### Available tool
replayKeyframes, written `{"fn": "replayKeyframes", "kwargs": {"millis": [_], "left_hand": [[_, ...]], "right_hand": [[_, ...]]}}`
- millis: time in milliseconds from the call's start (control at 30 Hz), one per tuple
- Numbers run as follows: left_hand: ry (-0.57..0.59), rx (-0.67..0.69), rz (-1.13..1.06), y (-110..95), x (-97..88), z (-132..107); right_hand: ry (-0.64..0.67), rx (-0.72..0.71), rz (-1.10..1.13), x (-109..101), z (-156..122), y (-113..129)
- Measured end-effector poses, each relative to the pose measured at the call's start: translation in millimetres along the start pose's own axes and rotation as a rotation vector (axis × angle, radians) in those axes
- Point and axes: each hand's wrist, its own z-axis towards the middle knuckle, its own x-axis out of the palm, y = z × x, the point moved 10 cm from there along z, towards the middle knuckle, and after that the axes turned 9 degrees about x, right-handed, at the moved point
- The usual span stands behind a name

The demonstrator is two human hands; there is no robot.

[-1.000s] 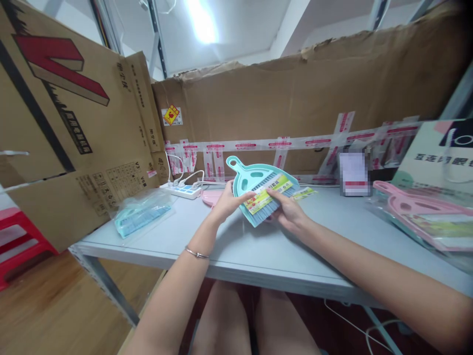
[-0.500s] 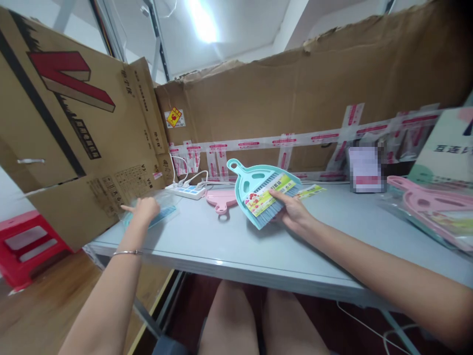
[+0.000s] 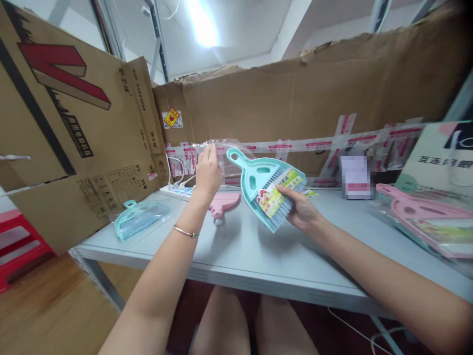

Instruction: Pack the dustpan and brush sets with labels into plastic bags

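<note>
My right hand (image 3: 301, 209) grips a teal dustpan-and-brush set (image 3: 266, 185) by its bristle end, tilted up above the grey table (image 3: 258, 256), handle pointing up-left. A colourful paper label wraps the brush. My left hand (image 3: 207, 172) is raised beside the dustpan handle and pinches a clear plastic bag (image 3: 225, 153) that hangs open in the air.
A bagged teal set (image 3: 138, 219) lies at the table's left end. A pink dustpan (image 3: 223, 202) and a white power strip (image 3: 177, 191) lie behind my left hand. Bagged pink sets (image 3: 421, 219) pile at the right. Cardboard walls (image 3: 295, 108) enclose the table.
My left hand left the bagged set at the table's left end and rose to the dustpan handle carrying a clear bag. The right hand tilted the teal set up.
</note>
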Motion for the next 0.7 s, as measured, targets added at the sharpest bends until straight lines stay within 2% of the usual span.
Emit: {"fn": "replayKeyframes", "kwargs": {"millis": [67,133,233,367,500,600,667,700], "left_hand": [[-0.071,0.062,-0.092,-10.9,10.9,-1.8],[-0.099,0.102,-0.16,-18.7,21.9,-13.4],[-0.061,0.134,-0.219,-26.4,39.0,-34.2],[0.036,0.279,-0.318,-44.4,51.9,-47.2],[0.134,0.414,-0.415,-68.4,47.8,-52.0],[0.162,0.436,-0.482,-82.8,36.3,-55.1],[0.038,0.317,-0.576,-75.0,23.0,-51.1],[-0.068,0.182,-0.631,-60.8,17.4,-48.9]], "right_hand": [[-0.042,0.006,-0.002,-5.2,1.0,0.0],[-0.096,0.025,-0.031,-11.6,2.2,-4.3],[-0.151,0.05,-0.057,-18.3,3.8,-13.9],[-0.179,0.029,-0.02,-22.6,6.2,-18.4],[-0.218,-0.03,0.038,-28.9,8.5,-11.2],[-0.245,-0.064,0.074,-33.1,9.4,-5.8],[-0.256,-0.087,0.092,-34.5,8.7,-3.2],[-0.255,-0.093,0.098,-34.1,8.1,-2.7]]}}
